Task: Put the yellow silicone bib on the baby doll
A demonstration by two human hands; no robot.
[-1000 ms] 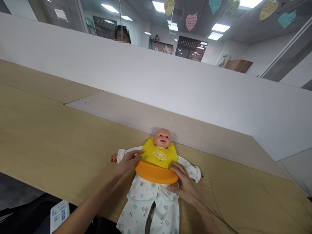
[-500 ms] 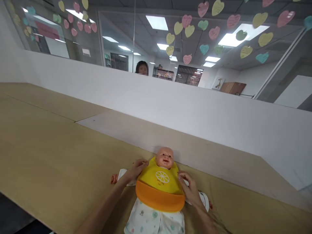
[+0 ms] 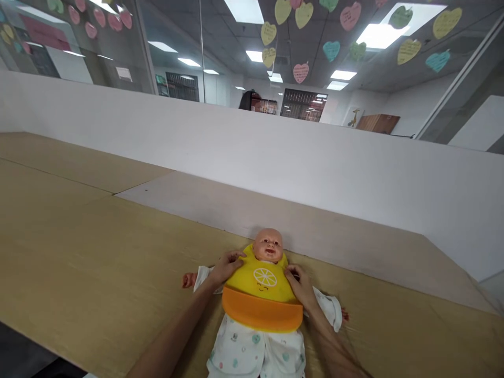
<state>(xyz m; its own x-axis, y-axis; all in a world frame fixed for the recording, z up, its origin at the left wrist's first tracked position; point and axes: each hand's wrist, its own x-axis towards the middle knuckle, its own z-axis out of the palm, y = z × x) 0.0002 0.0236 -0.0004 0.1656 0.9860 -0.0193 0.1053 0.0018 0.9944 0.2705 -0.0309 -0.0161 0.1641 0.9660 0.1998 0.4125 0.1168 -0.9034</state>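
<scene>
A baby doll (image 3: 268,244) lies on its back, arms spread out to the sides. It wears a white outfit (image 3: 240,346) with small coloured prints. Over its chest lies a yellow bib (image 3: 246,276) with a white citrus slice, a smiling face and an orange catch pocket (image 3: 262,311) along the bottom. My left hand (image 3: 227,268) has its fingers bent over the bib's upper left edge. At the opposite edge, my right hand (image 3: 300,286) holds the bib's side with curled fingers. The back of the bib's neck is hidden behind the doll's head.
The doll rests on a tan tabletop (image 3: 98,252). Behind its head runs a pale strip (image 3: 220,202) and a white low wall (image 3: 252,147). Above are glass panes with heart-shaped notes (image 3: 301,73). Part of a person's head (image 3: 246,100) shows beyond the glass.
Both hands have come in onto the bib's edges, the left one farther over it. The view has tilted down slightly. The person behind the glass appears farther right.
</scene>
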